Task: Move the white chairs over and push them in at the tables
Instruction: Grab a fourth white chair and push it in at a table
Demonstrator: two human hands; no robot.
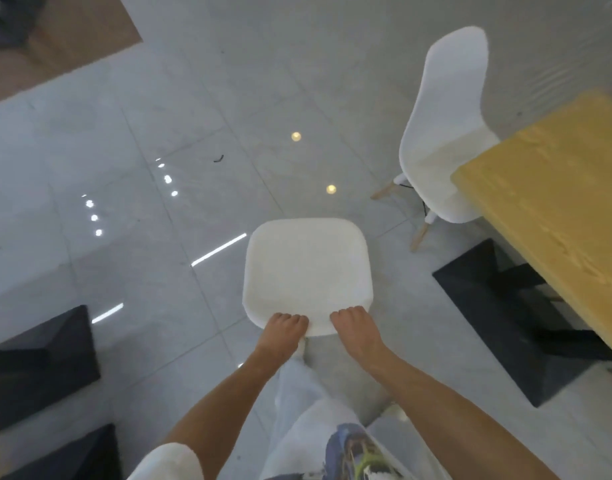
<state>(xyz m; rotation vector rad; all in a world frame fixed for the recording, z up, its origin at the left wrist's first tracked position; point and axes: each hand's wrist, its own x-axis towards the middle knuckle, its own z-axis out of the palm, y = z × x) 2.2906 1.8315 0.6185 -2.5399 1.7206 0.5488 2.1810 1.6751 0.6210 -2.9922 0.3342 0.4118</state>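
Observation:
A white chair (306, 271) stands on the tiled floor right in front of me, seen from above, its legs hidden under the seat. My left hand (285, 327) and my right hand (354, 323) both grip the top edge of its backrest, fingers curled over it. A second white chair (446, 133) with pale wooden legs stands further off to the right, its seat tucked part-way under the end of a yellow wooden table (557, 202).
The table's black base (505, 317) sits on the floor to my right. Two more black bases (41, 365) lie at the lower left. A small dark scrap (218, 158) lies on the glossy floor ahead. Brown flooring (55, 46) begins at the far left.

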